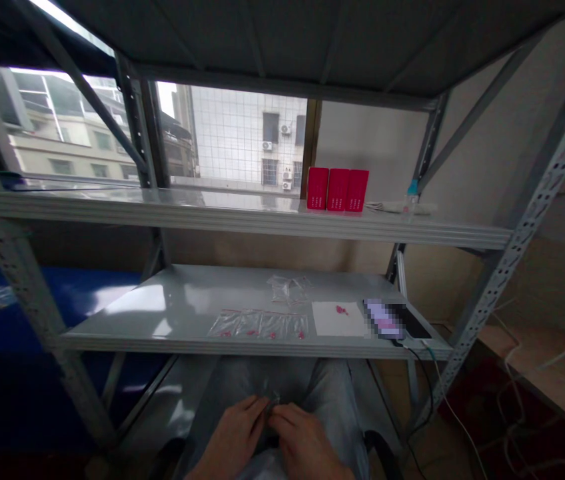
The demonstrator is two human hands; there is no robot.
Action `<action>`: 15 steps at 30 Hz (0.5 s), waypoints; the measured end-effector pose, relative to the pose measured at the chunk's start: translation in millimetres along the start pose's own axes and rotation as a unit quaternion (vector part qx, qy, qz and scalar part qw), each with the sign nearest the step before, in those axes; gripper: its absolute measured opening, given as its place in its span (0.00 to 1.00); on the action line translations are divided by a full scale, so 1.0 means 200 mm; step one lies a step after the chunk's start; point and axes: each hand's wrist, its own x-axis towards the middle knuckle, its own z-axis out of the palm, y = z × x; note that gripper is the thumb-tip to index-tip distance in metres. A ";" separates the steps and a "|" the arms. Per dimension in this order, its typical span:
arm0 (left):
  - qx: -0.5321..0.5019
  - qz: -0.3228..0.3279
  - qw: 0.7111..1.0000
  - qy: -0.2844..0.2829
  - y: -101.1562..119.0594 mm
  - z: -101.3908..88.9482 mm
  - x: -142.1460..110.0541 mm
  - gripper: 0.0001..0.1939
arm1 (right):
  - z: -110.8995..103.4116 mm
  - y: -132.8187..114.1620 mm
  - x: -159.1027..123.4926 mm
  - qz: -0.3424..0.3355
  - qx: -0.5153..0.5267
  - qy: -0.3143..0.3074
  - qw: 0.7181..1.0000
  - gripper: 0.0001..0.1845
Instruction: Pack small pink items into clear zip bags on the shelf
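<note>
Over my lap, my left hand (242,423) and my right hand (296,427) meet with their fingertips close together. Both are closed in a pinch on a small piece of clear plastic (276,399), which shows only as a glint above the fingers. On the lower shelf in front of them, several clear zip bags (261,323) with red seal lines lie in a row, each with a few small red pieces near its bottom. A white sheet of paper (335,325) to their right carries a small pile of red pieces (342,310).
More clear bags (288,289) lie farther back on the lower shelf (197,287). A phone (382,317) with cables (432,373) is at its right end. The upper shelf (242,217) holds red boxes (337,189) and a blue-capped bottle (411,193). Metal posts (537,193) frame both sides.
</note>
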 end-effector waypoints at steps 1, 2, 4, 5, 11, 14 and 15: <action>0.005 -0.006 1.000 -0.003 -0.01 0.00 0.01 0.18 | 0.04 0.02 0.00 0.005 -0.050 -0.010 0.999 0.21; 0.011 -0.014 1.000 -0.007 -0.01 0.00 0.01 0.18 | 0.08 0.04 -0.01 0.013 -0.098 -0.020 0.995 0.21; 0.017 -0.025 0.999 -0.013 -0.01 0.01 0.02 0.18 | 0.15 0.07 -0.01 0.033 -0.165 -0.033 0.985 0.22; 0.014 -0.029 0.999 -0.012 0.00 0.01 0.02 0.18 | 0.16 0.07 -0.01 0.043 -0.183 -0.037 0.981 0.23; -0.096 -0.029 0.995 0.012 -0.03 0.02 0.01 0.17 | 0.11 0.06 -0.04 0.063 -0.177 -0.088 0.978 0.28; -0.126 0.016 0.992 -0.004 -0.11 0.02 0.00 0.22 | 0.02 0.06 -0.05 0.059 -0.133 -0.124 0.982 0.27; -0.137 0.035 0.990 -0.019 -0.14 0.02 -0.01 0.27 | -0.01 0.06 -0.05 0.054 -0.113 -0.134 0.983 0.26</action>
